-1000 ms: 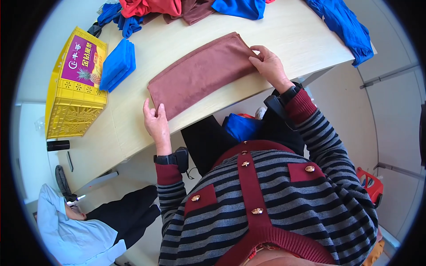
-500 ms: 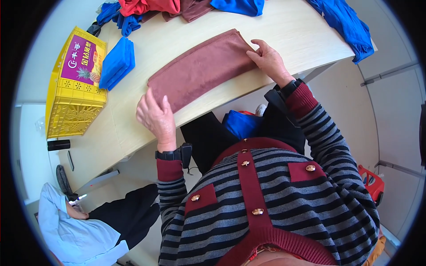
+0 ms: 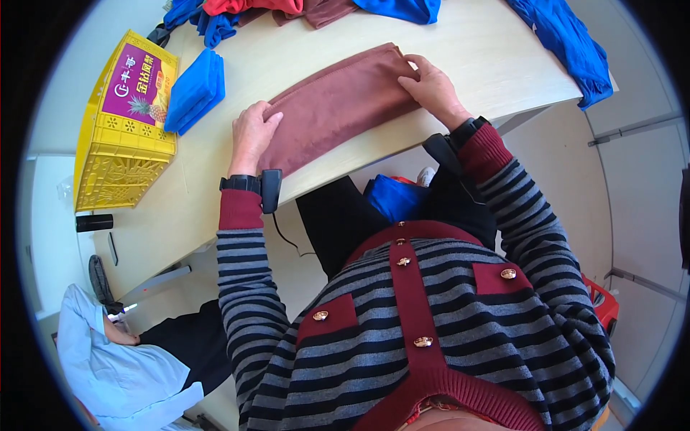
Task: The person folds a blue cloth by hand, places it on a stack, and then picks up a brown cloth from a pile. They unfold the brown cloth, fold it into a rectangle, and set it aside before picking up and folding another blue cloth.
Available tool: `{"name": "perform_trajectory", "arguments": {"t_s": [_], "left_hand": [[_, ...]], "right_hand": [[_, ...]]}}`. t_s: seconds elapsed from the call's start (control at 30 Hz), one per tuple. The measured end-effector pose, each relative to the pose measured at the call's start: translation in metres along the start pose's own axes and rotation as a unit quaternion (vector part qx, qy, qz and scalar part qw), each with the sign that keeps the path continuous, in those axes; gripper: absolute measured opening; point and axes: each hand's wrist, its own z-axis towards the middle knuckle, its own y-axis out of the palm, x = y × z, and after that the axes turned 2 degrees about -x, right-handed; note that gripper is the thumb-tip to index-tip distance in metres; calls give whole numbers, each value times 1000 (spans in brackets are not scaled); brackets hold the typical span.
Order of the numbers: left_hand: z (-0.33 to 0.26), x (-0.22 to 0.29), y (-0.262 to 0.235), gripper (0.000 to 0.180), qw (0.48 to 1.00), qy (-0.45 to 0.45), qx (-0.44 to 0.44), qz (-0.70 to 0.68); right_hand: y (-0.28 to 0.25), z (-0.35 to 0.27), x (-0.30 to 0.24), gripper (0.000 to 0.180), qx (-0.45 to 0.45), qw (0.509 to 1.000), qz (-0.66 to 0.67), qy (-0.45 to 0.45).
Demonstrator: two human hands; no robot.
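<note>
Head view: brown cloth (image 3: 338, 108) in a long folded strip, flat on the table (image 3: 190, 176), slanting along its front edge, between the two hands.
Why there: close to the body, it is likely within easy reach of both arms; lying flat, it seems to have its weight borne by the table.
Left hand (image 3: 251, 134): at the cloth's left end, near the far corner. Thumb lies on the upper face, the other fingers bent along the end. Whether they pinch the layers, cannot tell; undersides hidden.
Right hand (image 3: 435, 90): at the opposite end. Thumb and forefinger clearly parted, both at the cloth's edge, forefinger by the far corner; remaining fingers mostly hidden.
Why two ends: presumably to steady the strip and keep its edges straight; a light touch would do on cloth this limp.
Blue stack (image 3: 195, 90): folded, left of the cloth and well apart, just beside the crate (image 3: 126, 165); probably set aside for tidiness.
Heap (image 3: 251, 6): red, blue and brown cloths, loose, far side, perhaps out of the hands' way.
</note>
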Motion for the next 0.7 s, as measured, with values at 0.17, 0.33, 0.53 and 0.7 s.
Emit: {"name": "perform_trajectory", "arguments": {"t_s": [0.17,0.33,0.53,0.7], "left_hand": [[6,-44,2,29,983,-34,-79,-165],[-15,-57,-5,35,928,-59,-63,-363],[-72,-37,-18,48,879,-192,-23,-437],[-76,-27,5,43,876,-172,59,-447]], "right_hand": [[-2,4,7,50,-8,999,25,19],[0,7,19,48,-24,999,31,17],[0,5,13,49,-35,999,7,19],[7,21,5,52,-5,1000,-29,5]]}}
